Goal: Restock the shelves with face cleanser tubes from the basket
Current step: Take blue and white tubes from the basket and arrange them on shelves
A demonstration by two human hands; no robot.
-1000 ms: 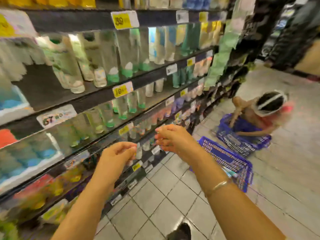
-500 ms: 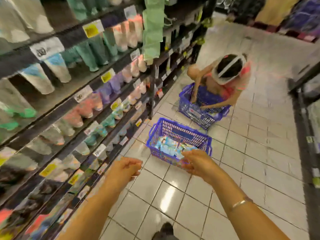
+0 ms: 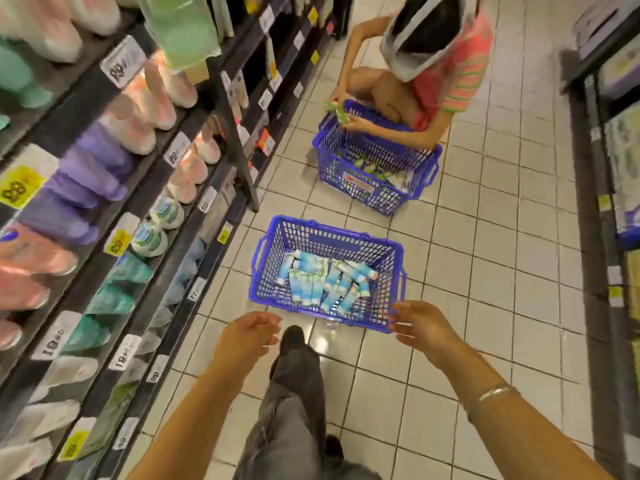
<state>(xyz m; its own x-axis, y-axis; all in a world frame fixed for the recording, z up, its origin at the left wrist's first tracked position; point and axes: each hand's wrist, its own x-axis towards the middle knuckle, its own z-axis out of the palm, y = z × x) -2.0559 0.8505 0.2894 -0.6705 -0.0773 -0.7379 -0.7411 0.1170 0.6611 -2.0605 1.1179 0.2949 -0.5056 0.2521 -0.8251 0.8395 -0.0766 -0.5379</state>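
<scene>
Tiled floor [image 3: 485,271] between shelves [image 3: 194,188]; both hands' fingers [image 3: 266,322] released.

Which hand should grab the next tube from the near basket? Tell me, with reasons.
Probably the right hand: it hangs open at the near basket's front right rim, close to the cleanser tubes. The left hand is empty too, but sits short of the basket, over the floor.

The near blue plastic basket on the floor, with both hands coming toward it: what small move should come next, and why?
Probably reach the right hand down into the near blue plastic basket and grip one of the light blue and white cleanser tubes. Both it and the left hand look empty, the right already at the rim, and tubes lie loose inside.
</scene>
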